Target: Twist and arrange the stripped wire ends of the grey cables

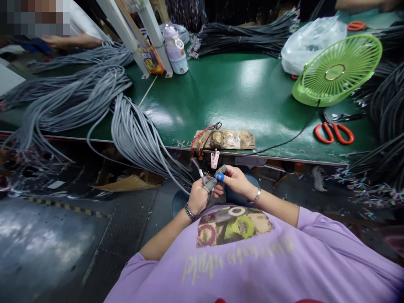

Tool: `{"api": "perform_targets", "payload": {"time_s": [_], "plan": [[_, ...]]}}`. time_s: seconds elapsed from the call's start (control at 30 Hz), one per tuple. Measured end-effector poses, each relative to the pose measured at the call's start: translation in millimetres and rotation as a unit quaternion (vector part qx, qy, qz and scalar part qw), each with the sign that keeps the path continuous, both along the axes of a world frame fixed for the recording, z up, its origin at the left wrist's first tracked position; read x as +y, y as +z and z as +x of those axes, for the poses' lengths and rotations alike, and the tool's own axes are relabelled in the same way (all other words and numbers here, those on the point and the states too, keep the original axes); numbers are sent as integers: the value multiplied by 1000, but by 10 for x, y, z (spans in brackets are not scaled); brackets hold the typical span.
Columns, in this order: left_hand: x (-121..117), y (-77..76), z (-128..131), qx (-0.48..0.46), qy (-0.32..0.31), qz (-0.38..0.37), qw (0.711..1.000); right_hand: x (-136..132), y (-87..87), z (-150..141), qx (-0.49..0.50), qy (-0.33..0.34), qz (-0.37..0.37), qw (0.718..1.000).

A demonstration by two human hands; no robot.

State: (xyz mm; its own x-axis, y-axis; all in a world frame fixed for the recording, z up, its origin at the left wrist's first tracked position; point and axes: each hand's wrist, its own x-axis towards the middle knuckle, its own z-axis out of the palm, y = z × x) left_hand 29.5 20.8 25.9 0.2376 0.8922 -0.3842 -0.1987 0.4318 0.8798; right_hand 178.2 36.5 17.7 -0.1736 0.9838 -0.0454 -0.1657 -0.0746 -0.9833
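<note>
My left hand (pixel 199 196) is closed round the end of a grey cable (pixel 202 176), whose thin coloured wires (pixel 195 162) fan out at the top. A grey wrap covers its thumb. Close against it, my right hand (pixel 237 182) pinches with thumb and forefinger; blue tape is on the thumb and a grey wrap on the forefinger. What lies in that pinch is too small to make out. A pink clothes peg (pixel 215 159) hangs at the table edge just beyond my fingers, below a wooden block (pixel 236 139) with red and black leads.
Bundles of grey cable (pixel 135 130) spill over the green table (pixel 221 92) at left. Red-handled scissors (pixel 334 132), a green fan (pixel 336 71) and a plastic bag (pixel 312 42) stand right. A bottle (pixel 176 50) is by the posts. Another person's arm (pixel 75 41) shows at upper left.
</note>
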Motion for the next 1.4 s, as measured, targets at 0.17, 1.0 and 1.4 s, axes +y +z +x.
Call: {"api": "perform_targets", "payload": {"time_s": [0.17,1.0,1.4], "plan": [[-14,2,-17,40,-61,32,997,73,123,7,-55,70,12,996],[11,212,-57,-22,29,53,998,389,174,4,199,52,-231,951],[108,245,69,-30,-8,24,999,438,80,-198,284,-6,-203,937]]}}
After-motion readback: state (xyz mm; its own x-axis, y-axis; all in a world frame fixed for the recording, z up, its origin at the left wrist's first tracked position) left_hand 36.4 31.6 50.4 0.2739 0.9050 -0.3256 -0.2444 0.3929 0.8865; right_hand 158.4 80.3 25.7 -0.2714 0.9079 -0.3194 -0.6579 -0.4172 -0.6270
